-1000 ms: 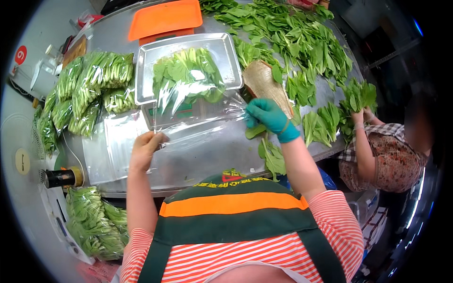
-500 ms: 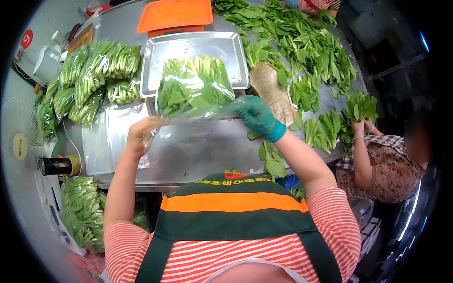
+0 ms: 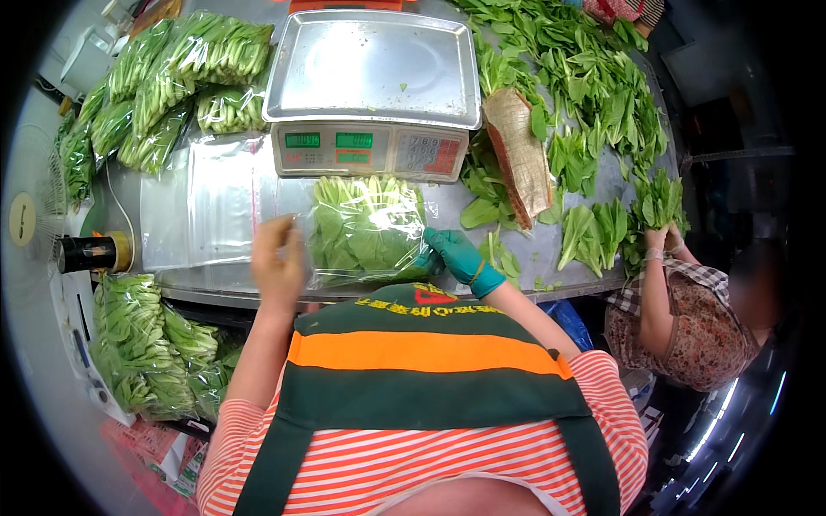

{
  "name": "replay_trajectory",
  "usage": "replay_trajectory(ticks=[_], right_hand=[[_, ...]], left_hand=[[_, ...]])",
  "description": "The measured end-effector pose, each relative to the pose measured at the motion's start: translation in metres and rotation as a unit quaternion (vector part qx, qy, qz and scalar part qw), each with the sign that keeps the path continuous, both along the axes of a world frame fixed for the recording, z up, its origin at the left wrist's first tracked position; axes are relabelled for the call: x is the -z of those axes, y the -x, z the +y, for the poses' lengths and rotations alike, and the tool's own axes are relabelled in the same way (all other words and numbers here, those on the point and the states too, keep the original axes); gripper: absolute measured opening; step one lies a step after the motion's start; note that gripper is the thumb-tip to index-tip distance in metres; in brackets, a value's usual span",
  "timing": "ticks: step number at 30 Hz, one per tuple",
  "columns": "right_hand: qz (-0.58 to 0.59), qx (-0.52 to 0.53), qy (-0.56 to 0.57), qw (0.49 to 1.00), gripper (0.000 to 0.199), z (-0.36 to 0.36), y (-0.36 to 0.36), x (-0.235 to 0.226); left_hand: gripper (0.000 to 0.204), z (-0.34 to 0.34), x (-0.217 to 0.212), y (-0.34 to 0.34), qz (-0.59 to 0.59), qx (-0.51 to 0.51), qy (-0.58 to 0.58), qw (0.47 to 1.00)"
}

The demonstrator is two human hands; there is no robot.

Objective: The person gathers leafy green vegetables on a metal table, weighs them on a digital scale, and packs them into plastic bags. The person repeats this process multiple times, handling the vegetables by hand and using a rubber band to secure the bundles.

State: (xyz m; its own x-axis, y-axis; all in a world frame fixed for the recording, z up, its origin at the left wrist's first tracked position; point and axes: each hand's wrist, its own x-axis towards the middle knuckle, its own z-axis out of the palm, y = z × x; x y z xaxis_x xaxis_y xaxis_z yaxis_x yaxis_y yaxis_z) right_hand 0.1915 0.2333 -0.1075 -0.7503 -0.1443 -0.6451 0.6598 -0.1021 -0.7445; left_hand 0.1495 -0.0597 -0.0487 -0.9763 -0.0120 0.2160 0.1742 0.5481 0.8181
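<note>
A clear plastic bag of leafy greens (image 3: 367, 225) lies on the metal table in front of my apron, pale stems pointing away from me and leaves toward me. My right hand (image 3: 460, 256), in a green rubber glove, is closed on the bag's lower right edge. Bare and smeared by motion, my left hand (image 3: 280, 262) is just beside the bag's left edge; its fingers look bent, but whether it touches the plastic I cannot tell. Directly beyond the bag stands a digital scale (image 3: 366, 150) with a bare steel tray (image 3: 372, 73) on top.
Filled bags of greens (image 3: 185, 73) are piled at the far left, near flat plastic bags (image 3: 206, 202). More bagged greens (image 3: 142, 344) sit below the table's left edge. Loose greens (image 3: 594, 95) cover the right, beside a brown, bark-like piece (image 3: 519, 155). A co-worker's hands (image 3: 662, 239) hold leaves.
The bag of greens has come off the scale tray and down onto the table toward me, uncovering the scale's display. Both my hands have drawn nearer my body.
</note>
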Motion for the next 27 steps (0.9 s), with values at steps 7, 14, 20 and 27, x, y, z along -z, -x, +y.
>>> replay_trajectory(ticks=[7,14,20,27], right_hand=[[0.089,-0.076,-0.169,0.979,0.028,0.017,0.007,-0.008],[0.51,-0.361,-0.571,0.532,0.059,0.005,0.009,-0.036],[0.596,-0.276,-0.451,0.605,0.038,-0.024,0.045,-0.075],[0.16,0.042,0.125,0.978,0.042,-0.084,0.054,-0.065]], left_hand=[[0.05,0.07,0.039,0.023,0.07,0.395,0.269,0.876],[0.051,0.063,0.051,0.035,0.028,0.319,0.092,0.943],[0.051,-0.021,0.074,0.046,-0.226,0.243,-0.262,0.906],[0.058,-0.032,-0.009,-0.043,-0.195,0.069,-0.316,0.926]])
